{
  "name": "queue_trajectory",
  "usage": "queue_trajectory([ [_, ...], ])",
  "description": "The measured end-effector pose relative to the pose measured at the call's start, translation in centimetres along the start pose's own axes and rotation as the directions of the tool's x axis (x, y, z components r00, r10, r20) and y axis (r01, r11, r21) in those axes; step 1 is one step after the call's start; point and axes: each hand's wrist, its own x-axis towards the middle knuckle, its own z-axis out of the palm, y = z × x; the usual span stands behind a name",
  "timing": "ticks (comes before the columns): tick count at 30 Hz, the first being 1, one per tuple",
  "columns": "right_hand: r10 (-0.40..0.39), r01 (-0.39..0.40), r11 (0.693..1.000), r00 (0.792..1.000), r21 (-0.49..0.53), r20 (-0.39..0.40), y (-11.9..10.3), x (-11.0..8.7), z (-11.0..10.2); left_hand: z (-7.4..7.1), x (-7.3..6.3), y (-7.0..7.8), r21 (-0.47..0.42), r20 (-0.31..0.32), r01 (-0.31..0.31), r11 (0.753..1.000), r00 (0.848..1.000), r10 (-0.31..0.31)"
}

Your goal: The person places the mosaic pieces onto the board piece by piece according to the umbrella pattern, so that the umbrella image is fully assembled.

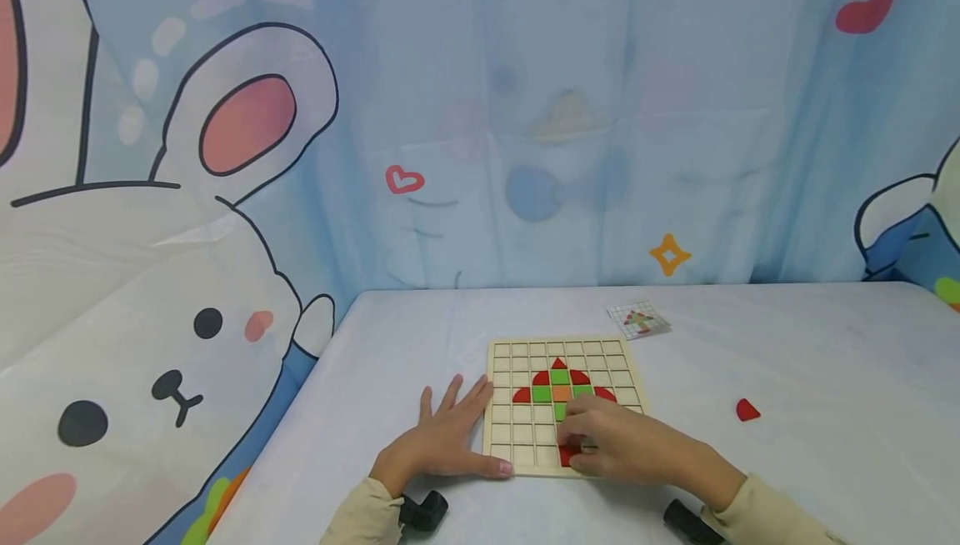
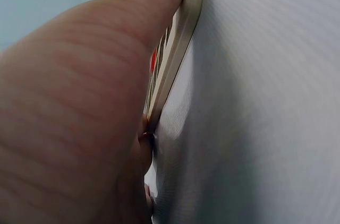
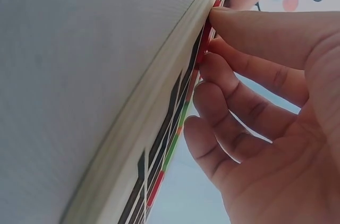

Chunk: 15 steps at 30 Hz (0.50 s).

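A square wooden grid board [image 1: 512,433] lies on the table with a pattern of red, green and orange pieces in its cells. My left hand [image 1: 447,442] rests against the board's left side, fingers straight and spread, thumb at the near left corner. Over the lower middle of the board, my right hand [image 1: 628,443] has its fingers curled, with thumb and index finger pinching a red piece [image 3: 204,41] at the near rows. In the head view, red [image 1: 567,456] shows beside the right thumb. The right hand hides part of the pattern, including cells below the green pieces [image 1: 541,394].
One loose red piece [image 1: 747,410] with a rounded side lies on the white tablecloth [image 1: 825,378] to the right. Behind the board is a small pattern card [image 1: 638,320]. A printed blue curtain [image 1: 480,112] hangs at the table's far edge.
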Motion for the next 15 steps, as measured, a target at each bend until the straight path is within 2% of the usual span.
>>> queue_trajectory([
  [9, -0.012, 0.012, 1.0, 1.0, -0.006, -0.025, -0.3, -0.2, -0.1, 0.0, 0.0, 0.1, -0.006, 0.001, 0.002, 1.0, 1.0, -0.002],
  [15, 0.082, -0.084, 0.996, 0.994, -0.025, -0.078, 0.0, -1.5, -1.9, 0.0, 0.1, 0.0, -0.023, 0.009, -0.011, 1.0, 1.0, 0.011],
])
